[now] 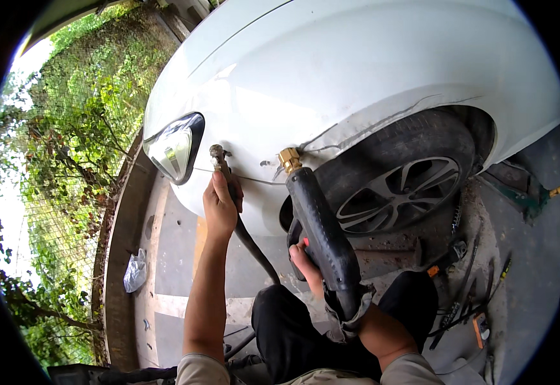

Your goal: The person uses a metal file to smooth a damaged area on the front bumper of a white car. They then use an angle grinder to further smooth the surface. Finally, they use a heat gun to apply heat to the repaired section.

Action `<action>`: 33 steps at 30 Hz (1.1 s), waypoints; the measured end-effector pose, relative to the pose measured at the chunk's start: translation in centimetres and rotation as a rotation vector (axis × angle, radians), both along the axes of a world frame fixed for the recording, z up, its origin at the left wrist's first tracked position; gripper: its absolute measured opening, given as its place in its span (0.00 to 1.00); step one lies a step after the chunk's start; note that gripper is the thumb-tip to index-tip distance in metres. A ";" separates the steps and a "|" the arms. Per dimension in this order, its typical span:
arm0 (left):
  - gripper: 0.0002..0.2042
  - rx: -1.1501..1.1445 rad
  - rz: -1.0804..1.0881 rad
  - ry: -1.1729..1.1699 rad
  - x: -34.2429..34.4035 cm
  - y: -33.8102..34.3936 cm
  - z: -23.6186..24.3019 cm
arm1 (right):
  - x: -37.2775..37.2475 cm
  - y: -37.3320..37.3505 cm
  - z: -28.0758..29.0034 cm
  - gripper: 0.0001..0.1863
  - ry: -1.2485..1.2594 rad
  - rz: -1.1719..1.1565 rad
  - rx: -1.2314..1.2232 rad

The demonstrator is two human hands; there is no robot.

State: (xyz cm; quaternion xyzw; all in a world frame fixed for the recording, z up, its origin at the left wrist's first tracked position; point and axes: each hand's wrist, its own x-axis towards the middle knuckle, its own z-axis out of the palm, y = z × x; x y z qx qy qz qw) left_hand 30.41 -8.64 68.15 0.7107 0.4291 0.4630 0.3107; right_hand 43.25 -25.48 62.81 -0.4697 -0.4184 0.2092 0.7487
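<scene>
Head view: L hand [220, 206], ctr-left of frame, is closed round a dark-handled tool [217, 154], thumb up along it; its metal head sits over the white car's [370, 58] front panel, just R of the headlight [178, 149]. Can't tell if head & panel touch. Thick dark cable [253, 249] runs from that hand down twd lower ctr. R hand [307, 264], lower ctr, grips the handle of a black tool [322, 224], partly hidden by the tool's body; a small red part shows by the fingers. Tool tilts up-left, brass-coloured tip [289, 158] at the panel nr a few marks; contact unclear. Grey cloth [347, 317] wraps its rear end, nr the R wrist. Front wheel [398, 186] is R of ctr, cracked paint along the arch above it. Lower R: hammer-like tool [389, 256], rods & an orange item [481, 330] on the floor; green jack [527, 199] far R. Lower L: clear plastic bag [135, 271] by the kerb [118, 282], w/ mesh fence & greenery beyond.
</scene>
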 end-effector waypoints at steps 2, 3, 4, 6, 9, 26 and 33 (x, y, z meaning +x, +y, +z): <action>0.29 -0.001 -0.014 -0.009 0.0 0.2 0.0 | 0.4 -0.7 0.4 0.14 0.063 0.079 -0.012; 0.30 -0.001 -0.012 -0.005 0.0 0.2 0.0 | 0.3 -0.9 0.3 0.15 0.033 0.065 -0.007; 0.30 -0.002 -0.010 -0.001 0.0 0.2 0.1 | 0.1 -1.2 0.1 0.15 0.002 0.052 -0.002; 0.30 0.019 -0.029 0.002 0.1 0.1 0.2 | -0.2 -1.3 -0.1 0.15 0.038 0.092 -0.021; 0.30 0.003 -0.006 -0.009 0.1 0.1 0.2 | -0.2 -1.2 0.2 0.15 0.091 0.117 -0.060; 0.30 0.001 0.021 -0.027 0.1 -0.2 0.3 | 0.1 -0.3 -1.1 0.14 0.096 0.060 -0.043; 0.29 -0.006 0.003 -0.029 0.0 -0.3 0.2 | 0.8 -1.3 1.1 0.08 0.200 0.215 -0.179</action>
